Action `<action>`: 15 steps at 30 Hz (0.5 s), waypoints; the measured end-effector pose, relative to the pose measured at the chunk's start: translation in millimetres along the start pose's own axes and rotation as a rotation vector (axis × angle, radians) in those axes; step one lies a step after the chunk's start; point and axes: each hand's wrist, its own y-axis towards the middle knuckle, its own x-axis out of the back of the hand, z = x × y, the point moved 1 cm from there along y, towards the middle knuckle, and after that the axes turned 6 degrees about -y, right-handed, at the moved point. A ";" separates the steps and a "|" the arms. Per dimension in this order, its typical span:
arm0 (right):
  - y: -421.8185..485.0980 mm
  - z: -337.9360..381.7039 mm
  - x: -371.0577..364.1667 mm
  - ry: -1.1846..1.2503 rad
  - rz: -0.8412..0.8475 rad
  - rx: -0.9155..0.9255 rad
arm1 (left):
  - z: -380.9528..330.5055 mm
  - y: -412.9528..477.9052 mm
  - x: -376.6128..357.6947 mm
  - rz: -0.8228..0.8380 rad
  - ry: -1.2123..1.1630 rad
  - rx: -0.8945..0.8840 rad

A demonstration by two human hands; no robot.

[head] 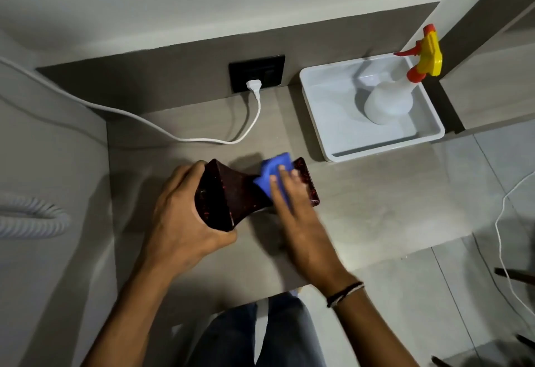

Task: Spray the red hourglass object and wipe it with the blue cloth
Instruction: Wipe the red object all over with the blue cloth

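The dark red hourglass object (234, 190) lies on its side over the grey counter, its wide ends pointing left and right. My left hand (179, 216) grips its left end, fingers around the rim. My right hand (289, 201) presses the blue cloth (273, 171) flat against the narrow waist and right half of the hourglass, fingers stretched over the cloth. The spray bottle (390, 100), white with a yellow and orange trigger head, stands in the white tray (318, 123) at the back right, away from both hands.
A white power cord (249, 123) runs from a black wall socket (256, 72) across the counter's back. A corrugated hose (34, 216) lies at the left. The counter's front edge is near my legs; another thin cable (500, 239) hangs at the right.
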 end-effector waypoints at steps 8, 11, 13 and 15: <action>-0.2 -50.4 29.6 0.724 -0.170 -0.542 | 15.2 7.9 -3.8 -0.056 -0.453 0.312; 7.1 -46.5 28.4 0.934 -0.188 -0.691 | 22.3 7.4 -6.2 -0.033 -0.478 0.460; 15.2 -41.5 27.3 0.940 -0.216 -0.725 | 22.0 8.0 -7.4 0.053 -0.422 0.477; 25.2 -36.6 27.2 0.917 -0.252 -0.718 | 20.8 5.5 -5.3 0.138 -0.423 0.457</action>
